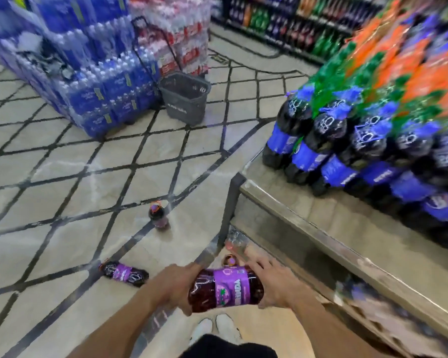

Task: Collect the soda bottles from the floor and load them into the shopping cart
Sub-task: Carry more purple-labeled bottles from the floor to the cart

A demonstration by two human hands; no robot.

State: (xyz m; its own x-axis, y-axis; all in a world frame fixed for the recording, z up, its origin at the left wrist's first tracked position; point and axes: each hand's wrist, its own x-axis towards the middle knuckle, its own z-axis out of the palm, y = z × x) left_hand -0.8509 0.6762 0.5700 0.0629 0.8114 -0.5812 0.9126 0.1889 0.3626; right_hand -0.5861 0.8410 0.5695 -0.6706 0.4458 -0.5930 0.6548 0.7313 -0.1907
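I hold a large dark soda bottle (225, 290) with a purple label between both hands, above the floor near the bottom centre. My left hand (175, 288) grips its left side and my right hand (269, 282) grips its right side. A second purple-label bottle (126, 273) lies on its side on the tiled floor to the left. A third one (158, 215) stands upright further ahead. The grey wheeled shopping basket (185, 98), with its tall pull handle, stands far ahead by the water packs.
A low display platform (321, 218) stacked with dark, green and orange soda bottles (360, 140) runs along the right. Pallets of blue water packs (88, 73) fill the far left. Drink shelves (282, 19) line the back. My shoes (215, 329) show below.
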